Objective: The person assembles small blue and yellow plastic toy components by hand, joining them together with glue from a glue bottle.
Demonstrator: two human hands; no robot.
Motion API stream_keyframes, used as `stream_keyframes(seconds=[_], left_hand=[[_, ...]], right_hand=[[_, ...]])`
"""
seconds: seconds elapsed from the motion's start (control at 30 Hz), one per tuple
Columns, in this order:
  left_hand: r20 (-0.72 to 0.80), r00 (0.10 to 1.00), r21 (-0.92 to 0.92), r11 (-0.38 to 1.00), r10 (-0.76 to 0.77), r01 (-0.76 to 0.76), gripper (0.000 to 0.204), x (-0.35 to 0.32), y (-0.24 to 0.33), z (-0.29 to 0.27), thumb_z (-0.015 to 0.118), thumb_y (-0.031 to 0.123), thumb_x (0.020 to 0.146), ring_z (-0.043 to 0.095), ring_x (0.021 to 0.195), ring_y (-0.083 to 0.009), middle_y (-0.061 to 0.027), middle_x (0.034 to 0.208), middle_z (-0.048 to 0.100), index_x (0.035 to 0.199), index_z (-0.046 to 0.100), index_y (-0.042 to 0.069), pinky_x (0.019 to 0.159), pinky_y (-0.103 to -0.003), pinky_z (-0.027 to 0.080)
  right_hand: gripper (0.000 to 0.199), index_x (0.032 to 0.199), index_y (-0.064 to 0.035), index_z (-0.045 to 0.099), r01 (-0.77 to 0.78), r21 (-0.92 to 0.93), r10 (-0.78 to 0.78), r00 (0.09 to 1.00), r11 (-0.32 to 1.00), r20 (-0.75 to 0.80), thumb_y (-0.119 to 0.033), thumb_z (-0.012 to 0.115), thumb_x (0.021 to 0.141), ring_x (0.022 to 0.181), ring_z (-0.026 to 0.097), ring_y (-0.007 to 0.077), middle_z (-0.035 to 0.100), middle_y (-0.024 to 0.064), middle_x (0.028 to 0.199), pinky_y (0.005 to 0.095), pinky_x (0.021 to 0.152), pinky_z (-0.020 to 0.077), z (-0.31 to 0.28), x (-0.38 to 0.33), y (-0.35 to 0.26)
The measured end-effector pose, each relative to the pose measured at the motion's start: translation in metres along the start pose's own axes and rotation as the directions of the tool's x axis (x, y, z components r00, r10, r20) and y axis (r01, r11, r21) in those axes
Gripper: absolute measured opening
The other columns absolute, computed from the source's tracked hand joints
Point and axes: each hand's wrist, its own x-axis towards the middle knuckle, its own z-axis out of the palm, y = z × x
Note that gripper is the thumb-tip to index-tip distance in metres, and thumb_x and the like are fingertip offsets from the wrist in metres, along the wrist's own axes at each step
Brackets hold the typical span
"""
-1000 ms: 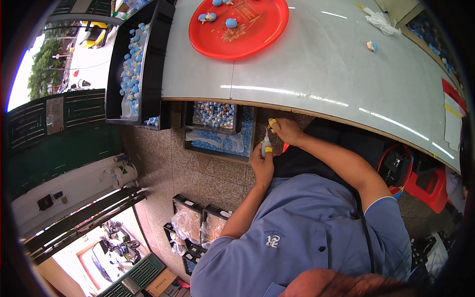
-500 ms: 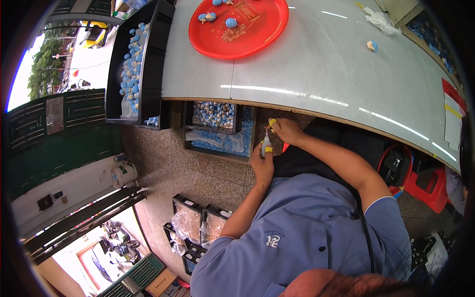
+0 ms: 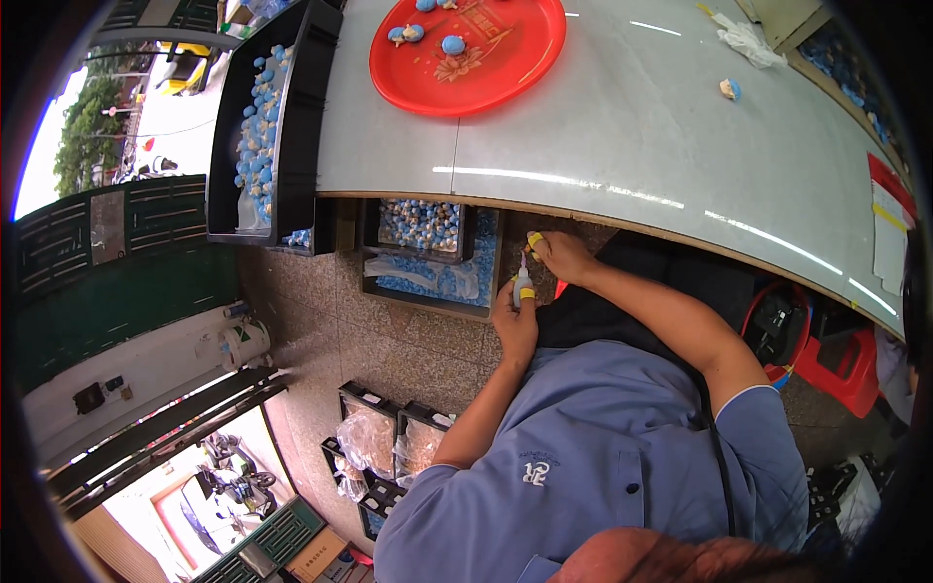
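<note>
My left hand [image 3: 515,319] is closed around a small white bottle [image 3: 524,284] with a yellow band, held upright just below the front edge of the grey table [image 3: 622,146]. My right hand [image 3: 561,257] is just above it and pinches a small yellow cap [image 3: 534,240] near the bottle's tip. Both hands are over my lap, next to a black bin of small blue pieces [image 3: 424,223] under the table.
A red round tray [image 3: 530,68] with a few blue pieces [image 3: 452,44] lies on the table. A black tray of blue pieces [image 3: 258,126] stands at the left. A white rag [image 3: 746,39] and one small blue piece [image 3: 729,89] lie far right. Black crates with bags [image 3: 389,437] stand on the floor.
</note>
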Motion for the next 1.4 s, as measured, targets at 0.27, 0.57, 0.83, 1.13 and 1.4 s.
stream_keyframes(seconds=[0.27, 0.57, 0.83, 1.13, 1.4], left_hand=[[-0.011, 1.000, -0.017, 1.000, -0.010, 0.010, 0.026, 0.000, 0.001, 0.001, 0.056, 0.007, 0.095, 0.062, 0.078, -0.0118, -0.0083, 0.096, 0.062, 0.117, 0.057, -0.008, 0.068, -0.025, 0.052], [-0.004, 1.000, -0.007, 1.000, -0.013, 0.013, 0.027, 0.000, 0.002, 0.001, 0.057, 0.008, 0.095, 0.061, 0.077, -0.0112, -0.0081, 0.098, 0.062, 0.117, 0.056, -0.007, 0.068, -0.024, 0.052], [-0.012, 1.000, 0.009, 1.000, -0.016, 0.016, 0.026, 0.000, 0.004, 0.002, 0.055, 0.009, 0.096, 0.062, 0.074, -0.0098, -0.0073, 0.093, 0.066, 0.119, 0.055, -0.004, 0.066, -0.022, 0.050], [-0.012, 1.000, -0.016, 1.000, -0.004, 0.004, 0.027, 0.000, 0.004, 0.002, 0.055, 0.009, 0.096, 0.062, 0.074, -0.0097, -0.0071, 0.093, 0.066, 0.120, 0.055, -0.004, 0.065, -0.022, 0.050], [-0.010, 1.000, 0.015, 1.000, -0.003, 0.003, 0.027, 0.001, -0.002, 0.000, 0.054, 0.009, 0.096, 0.062, 0.074, -0.0097, -0.0074, 0.093, 0.066, 0.120, 0.055, -0.004, 0.066, -0.022, 0.050]], right_hand=[[0.050, 0.091, -0.0021, 0.067, 0.032, -0.070, -0.031, 0.999, 0.997, 0.019, -0.041, 0.037, 0.101, 0.075, 0.065, 0.0339, 0.067, 0.0154, 0.077, 0.0428, 0.070, 0.0483, 0.001, 0.001, 0.006], [0.049, 0.093, -0.0032, 0.067, 0.022, -0.060, -0.021, 1.000, 0.998, 0.011, -0.041, 0.037, 0.101, 0.075, 0.066, 0.0324, 0.067, 0.0141, 0.077, 0.0415, 0.070, 0.0489, 0.002, 0.002, 0.008], [0.049, 0.093, -0.0036, 0.068, 0.001, -0.077, 0.000, 1.000, 0.997, 0.019, -0.041, 0.038, 0.101, 0.076, 0.066, 0.0318, 0.068, 0.0137, 0.078, 0.0406, 0.070, 0.0491, 0.003, 0.003, 0.009], [0.050, 0.091, -0.0033, 0.067, 0.039, -0.093, -0.038, 0.999, 0.995, 0.013, -0.042, 0.037, 0.101, 0.076, 0.066, 0.0325, 0.068, 0.0141, 0.078, 0.0416, 0.070, 0.0490, 0.003, 0.003, 0.011], [0.050, 0.090, -0.0030, 0.066, -0.007, -0.086, 0.011, 0.999, 0.996, 0.040, -0.042, 0.037, 0.101, 0.076, 0.065, 0.0329, 0.067, 0.0145, 0.079, 0.0417, 0.070, 0.0487, 0.000, 0.001, 0.003]])
